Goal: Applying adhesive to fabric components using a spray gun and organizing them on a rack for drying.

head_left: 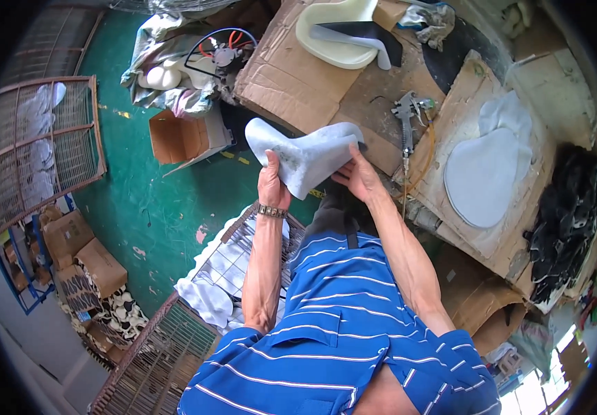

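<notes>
Between my two hands hangs a pale grey, curved pad (302, 156) with a fold down its middle and two raised wings. My left hand (271, 181) grips its left side, thumb on the face. The right wing's edge is held by my right hand (359, 176), whose fingers partly pass behind the pad. A small dark patch shows at that right edge. Just beyond, on the cardboard-covered bench (298, 79), lies a cream moulded shell (319, 52) with a black and white piece in it. A spray gun (406, 124) with an orange hose is to the right.
Flat pale pads (481, 180) lie on a cardboard sheet at right, beside a heap of black pieces (568, 214). A wire cage (232, 270) with more pale pads stands by my left arm. An open carton (184, 137) sits on the green floor (167, 214).
</notes>
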Demonstrator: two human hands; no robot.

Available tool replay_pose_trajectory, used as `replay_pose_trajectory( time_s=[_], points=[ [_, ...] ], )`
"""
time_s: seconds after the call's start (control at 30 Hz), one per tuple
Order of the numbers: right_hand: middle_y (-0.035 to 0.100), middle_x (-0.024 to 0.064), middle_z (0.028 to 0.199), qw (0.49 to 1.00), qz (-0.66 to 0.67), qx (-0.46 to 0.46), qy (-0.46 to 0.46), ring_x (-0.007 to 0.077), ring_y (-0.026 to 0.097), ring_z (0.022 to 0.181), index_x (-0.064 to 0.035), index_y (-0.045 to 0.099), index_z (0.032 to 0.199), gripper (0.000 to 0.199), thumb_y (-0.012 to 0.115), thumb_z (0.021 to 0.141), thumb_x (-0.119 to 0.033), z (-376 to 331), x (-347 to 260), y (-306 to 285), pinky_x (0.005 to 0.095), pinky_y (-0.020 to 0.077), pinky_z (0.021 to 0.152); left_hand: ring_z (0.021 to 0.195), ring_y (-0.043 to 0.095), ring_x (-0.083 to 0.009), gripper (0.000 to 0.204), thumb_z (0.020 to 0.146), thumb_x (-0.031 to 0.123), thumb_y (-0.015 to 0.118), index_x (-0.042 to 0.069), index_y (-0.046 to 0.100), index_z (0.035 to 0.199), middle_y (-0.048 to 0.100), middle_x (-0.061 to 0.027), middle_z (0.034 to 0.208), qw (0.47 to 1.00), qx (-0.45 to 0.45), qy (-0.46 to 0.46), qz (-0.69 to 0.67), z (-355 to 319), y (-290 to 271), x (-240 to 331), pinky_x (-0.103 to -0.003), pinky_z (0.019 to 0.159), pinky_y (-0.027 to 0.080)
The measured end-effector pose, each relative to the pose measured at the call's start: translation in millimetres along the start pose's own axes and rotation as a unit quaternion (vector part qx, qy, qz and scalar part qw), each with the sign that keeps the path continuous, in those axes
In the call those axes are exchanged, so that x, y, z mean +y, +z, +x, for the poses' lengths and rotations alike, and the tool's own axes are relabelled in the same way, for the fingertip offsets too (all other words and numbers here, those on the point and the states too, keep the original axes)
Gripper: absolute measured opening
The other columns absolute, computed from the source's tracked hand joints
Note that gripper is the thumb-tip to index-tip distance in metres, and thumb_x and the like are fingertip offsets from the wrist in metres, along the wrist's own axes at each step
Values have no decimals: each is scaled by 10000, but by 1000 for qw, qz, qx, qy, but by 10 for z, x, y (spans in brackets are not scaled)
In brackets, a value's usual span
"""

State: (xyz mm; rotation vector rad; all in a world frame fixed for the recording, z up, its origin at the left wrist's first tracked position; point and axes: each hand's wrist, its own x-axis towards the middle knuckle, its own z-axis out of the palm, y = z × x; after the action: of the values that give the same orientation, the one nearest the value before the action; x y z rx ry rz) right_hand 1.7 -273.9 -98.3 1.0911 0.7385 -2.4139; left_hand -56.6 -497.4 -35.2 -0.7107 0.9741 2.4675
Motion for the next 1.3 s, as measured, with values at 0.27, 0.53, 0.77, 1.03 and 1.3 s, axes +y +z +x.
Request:
replay_pose_trajectory(
  time_s=[0.27, 0.53, 0.77, 1.03, 1.3],
  points=[
    [731, 110, 1102, 980, -122, -92, -128, 231, 720, 940, 17, 655, 1221, 297, 703, 986, -157, 356, -1267, 1282, 414, 597, 876, 1113, 694, -230, 487, 1009, 442, 644, 20, 650, 1252, 728, -85, 1201, 987, -44, 156, 3, 401, 281, 796, -427, 1021, 548],
    [703, 184, 1103, 921, -341, -125, -145, 278, 716, 945, 124, 610, 1215, 333, 644, 915, -16, 641, -2440, 2294, 440, 611, 861, 1160, 681, -237, 509, 1031, 414, 619, 31, 594, 1365, 699, -86, 1284, 975, -10, 203, -95, 823, 821, 892, -438, 1030, 557],
    [671, 150, 1177, 890, -449, -76, -21, 264, 696, 1005, 12, 563, 1349, 499, 599, 852, 30, 882, -2220, 1813, 372, 590, 886, 1173, 673, -260, 584, 933, 474, 749, 68, 611, 1330, 694, -97, 1273, 984, 75, 41, -155, 1119, -147, -272, -445, 1021, 561],
    [692, 119, 1142, 859, -502, -105, -2, 215, 684, 956, 38, 580, 1365, 572, 585, 793, 44, 749, -2175, 1677, 343, 583, 856, 1322, 515, -351, 1040, 731, 698, 817, 6, 520, 1448, 571, -217, 1394, 609, 103, 523, 588, 1368, 633, 427, -424, 1077, 433],
    [731, 50, 1088, 853, -500, -151, -4, 142, 701, 879, -16, 666, 1304, 430, 754, 901, -136, 597, -2332, 1702, 306, 574, 803, 697, 647, -131, 615, 865, 642, 763, 35, 812, 944, 741, -39, 752, 854, 79, 227, 461, 2596, 321, 1043, -335, 680, 523]
  ],
)
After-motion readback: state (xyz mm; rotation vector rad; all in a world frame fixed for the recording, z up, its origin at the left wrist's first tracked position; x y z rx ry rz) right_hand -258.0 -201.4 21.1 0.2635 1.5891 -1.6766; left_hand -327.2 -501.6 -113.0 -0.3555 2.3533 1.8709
